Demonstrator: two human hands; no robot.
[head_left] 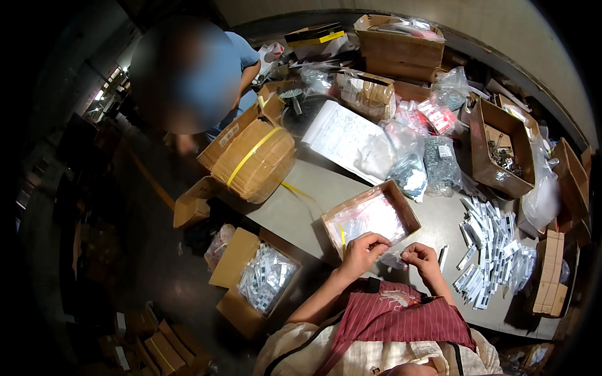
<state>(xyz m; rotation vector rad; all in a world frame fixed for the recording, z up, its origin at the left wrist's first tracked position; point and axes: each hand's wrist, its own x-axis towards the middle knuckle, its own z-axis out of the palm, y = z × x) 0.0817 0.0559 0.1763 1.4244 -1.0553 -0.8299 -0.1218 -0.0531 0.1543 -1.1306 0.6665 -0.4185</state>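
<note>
Both of my hands hold one small clear plastic bag (pixel 393 259) just above the near edge of the grey table (pixel 295 210). My left hand (pixel 364 252) pinches its left side and my right hand (pixel 421 259) pinches its right side. Right behind my hands sits a shallow open cardboard box (pixel 411 210) lined with clear plastic bags. A small packet (pixel 443 257) lies on the table just right of my right hand. A heap of small packed bags (pixel 492 250) spreads out further right.
A brown tape-wrapped roll with a yellow strap (pixel 254 160) lies at the table's left end. Open cartons (pixel 501 150), bags of metal parts (pixel 441 164) and printed sheets (pixel 342 135) crowd the back. A floor carton of packets (pixel 263 279) stands at my left. Another person (pixel 188 75) stands far left.
</note>
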